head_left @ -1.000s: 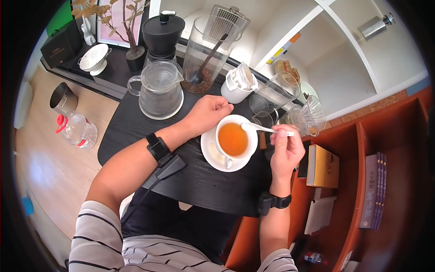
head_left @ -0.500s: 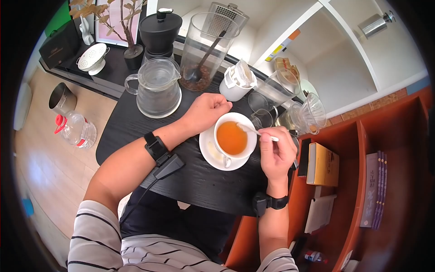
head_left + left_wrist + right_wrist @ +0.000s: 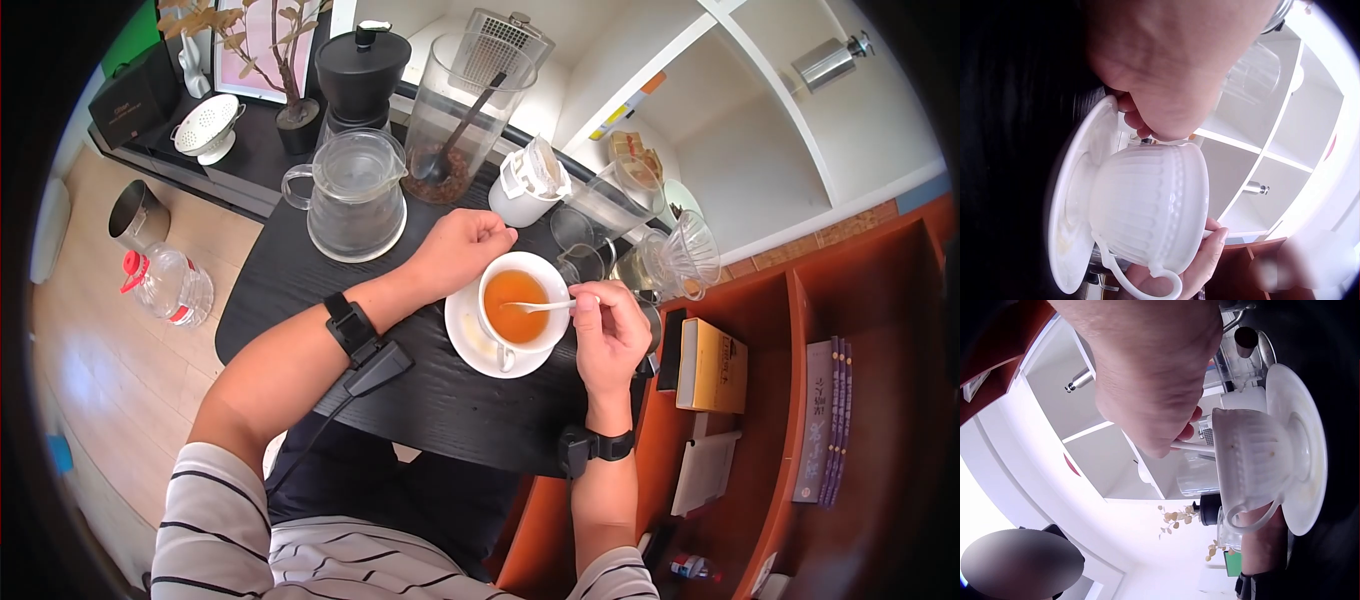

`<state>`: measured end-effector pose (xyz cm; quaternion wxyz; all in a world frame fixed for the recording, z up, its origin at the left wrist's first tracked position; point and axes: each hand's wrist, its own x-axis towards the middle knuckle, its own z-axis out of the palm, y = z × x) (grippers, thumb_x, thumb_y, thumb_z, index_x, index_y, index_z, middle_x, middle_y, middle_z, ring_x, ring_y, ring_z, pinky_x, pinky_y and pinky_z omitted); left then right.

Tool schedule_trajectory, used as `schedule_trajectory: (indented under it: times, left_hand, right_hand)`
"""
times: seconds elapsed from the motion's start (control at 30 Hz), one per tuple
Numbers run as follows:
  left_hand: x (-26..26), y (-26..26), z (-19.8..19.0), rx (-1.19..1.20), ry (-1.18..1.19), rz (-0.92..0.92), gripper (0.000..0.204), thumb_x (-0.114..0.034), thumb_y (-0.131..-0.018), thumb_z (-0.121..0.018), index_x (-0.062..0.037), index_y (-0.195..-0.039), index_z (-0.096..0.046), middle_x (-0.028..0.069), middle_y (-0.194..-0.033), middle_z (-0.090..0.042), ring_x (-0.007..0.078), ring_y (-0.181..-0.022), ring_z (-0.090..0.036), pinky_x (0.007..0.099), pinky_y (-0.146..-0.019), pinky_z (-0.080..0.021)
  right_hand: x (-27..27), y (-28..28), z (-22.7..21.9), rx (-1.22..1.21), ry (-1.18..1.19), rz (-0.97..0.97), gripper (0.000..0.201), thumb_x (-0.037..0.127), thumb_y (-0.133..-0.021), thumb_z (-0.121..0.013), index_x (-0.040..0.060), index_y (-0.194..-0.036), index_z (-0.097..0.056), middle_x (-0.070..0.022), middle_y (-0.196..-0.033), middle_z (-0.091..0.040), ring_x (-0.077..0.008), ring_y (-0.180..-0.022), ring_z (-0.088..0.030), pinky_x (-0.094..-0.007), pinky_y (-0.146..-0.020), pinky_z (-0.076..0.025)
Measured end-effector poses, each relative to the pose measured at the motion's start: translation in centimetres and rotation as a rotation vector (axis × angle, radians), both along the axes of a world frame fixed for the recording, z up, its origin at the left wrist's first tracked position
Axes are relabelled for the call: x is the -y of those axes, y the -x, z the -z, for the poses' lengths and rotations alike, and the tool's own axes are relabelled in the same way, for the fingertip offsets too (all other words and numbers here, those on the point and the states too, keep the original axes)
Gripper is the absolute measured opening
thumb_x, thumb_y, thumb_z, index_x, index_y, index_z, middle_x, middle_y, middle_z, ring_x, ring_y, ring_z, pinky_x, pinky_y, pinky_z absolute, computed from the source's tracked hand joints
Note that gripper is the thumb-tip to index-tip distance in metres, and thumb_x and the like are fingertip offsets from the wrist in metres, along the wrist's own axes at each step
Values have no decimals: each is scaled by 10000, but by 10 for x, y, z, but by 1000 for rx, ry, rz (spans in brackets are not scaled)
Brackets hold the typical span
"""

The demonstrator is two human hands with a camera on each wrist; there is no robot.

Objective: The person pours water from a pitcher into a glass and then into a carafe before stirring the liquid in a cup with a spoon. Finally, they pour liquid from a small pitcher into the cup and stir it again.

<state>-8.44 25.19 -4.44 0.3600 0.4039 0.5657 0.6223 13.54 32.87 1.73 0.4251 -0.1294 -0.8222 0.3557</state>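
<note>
A white cup (image 3: 1141, 203) of amber liquid (image 3: 515, 306) stands on a white saucer (image 3: 466, 343). The right hand (image 3: 608, 335) pinches the handle of a white spoon (image 3: 550, 306), whose bowl end is in the liquid. In the right wrist view the spoon (image 3: 1192, 446) runs from the fingertips over the rim of the cup (image 3: 1250, 456). The left hand (image 3: 462, 252) rests on the dark table beside the cup's upper left side, its fingers loosely curled and holding nothing.
Behind the hands stand a glass jug (image 3: 356, 195), a black-topped grinder (image 3: 362, 75), a tall glass with a dark spoon (image 3: 462, 120) and a white cup with a drip bag (image 3: 526, 185). Glassware (image 3: 685, 255) sits right; a red-capped bottle (image 3: 172, 287) is at left.
The right hand has shifted left from its place a second ago, and the spoon's end has moved from the cup's upper right rim to the middle of the liquid. The left hand stays put.
</note>
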Motion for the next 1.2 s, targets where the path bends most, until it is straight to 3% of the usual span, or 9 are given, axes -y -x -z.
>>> schedule_trajectory:
  times: [0.2, 0.43, 0.53, 0.6, 0.63, 0.7, 1.0, 1.1, 1.2]
  left_hand:
    - [1, 1, 0, -71, 20, 17, 328, -231, -1099, -634, -34, -836, -651, -64, -705, -625, -8, -656, -523, 229, -569, -428]
    - [8, -3, -4, -70, -28, -87, 273, -206, -1059, -686, -28, -855, -655, -47, -755, -639, -4, -690, -541, 228, -605, -456]
    - [12, -1, -4, -282, -9, -191, 194, -167, -1001, -736, -22, -886, -679, 1, -771, -672, 62, -671, -593, 263, -620, -491]
    - [15, 0, -5, -520, -34, -233, 140, -143, -951, -762, -8, -946, -722, 83, -796, -712, 182, -684, -677, 327, -656, -539]
    - [17, 0, -6, -521, -36, -239, 140, -143, -951, -762, -8, -946, -722, 83, -796, -712, 182, -684, -677, 327, -656, -539]
    - [19, 0, -10, -516, 58, -123, 141, -130, -934, -746, 5, -973, -754, 166, -860, -748, 306, -764, -742, 391, -710, -574]
    - [21, 5, -18, -570, 135, 12, 180, -110, -923, -702, 30, -1007, -777, 230, -926, -762, 385, -897, -763, 435, -797, -595]
    - [23, 6, -19, -589, 131, 3, 181, -102, -925, -698, 42, -1006, -773, 241, -940, -758, 397, -907, -759, 443, -809, -593]
    - [24, 7, -19, -602, 130, -6, 176, -95, -925, -698, 43, -1005, -771, 246, -957, -753, 408, -926, -751, 455, -816, -588]
  right_hand:
    - [4, 4, 1, -9, -110, 73, 54, -4, -987, -733, -18, -1037, -747, -32, -821, -656, -41, -629, -515, -202, -549, -382]
    - [7, 6, 5, -50, -221, 114, 79, -23, -978, -710, -28, -1051, -740, -83, -884, -725, -70, -653, -588, -214, -542, -442]
    - [8, 5, 6, -34, -233, 126, 87, -17, -975, -710, -26, -1056, -739, -101, -907, -743, -90, -670, -622, -226, -541, -462]
    - [8, 5, 7, -30, -236, 128, 89, -11, -974, -712, -22, -1057, -740, -106, -911, -747, -101, -676, -634, -231, -540, -469]
    - [7, 5, 8, -23, -258, 135, 88, -3, -975, -713, -17, -1058, -741, -105, -906, -747, -109, -678, -640, -234, -539, -472]
    - [6, 6, 9, -16, -280, 141, 88, 4, -975, -715, -11, -1058, -742, -104, -902, -746, -117, -680, -645, -238, -539, -475]
    - [9, 3, 13, 8, -235, 176, 109, 20, -968, -734, -5, -1073, -746, -91, -899, -752, -104, -659, -633, -234, -552, -472]
    - [10, 4, 14, 37, -236, 149, 143, 30, -1020, -697, -38, -1142, -724, -60, -964, -744, -49, -768, -624, -187, -624, -477]
    - [12, 7, 14, -23, -254, 176, 142, 21, -954, -756, -10, -1091, -745, -74, -872, -745, -92, -633, -618, -231, -548, -460]
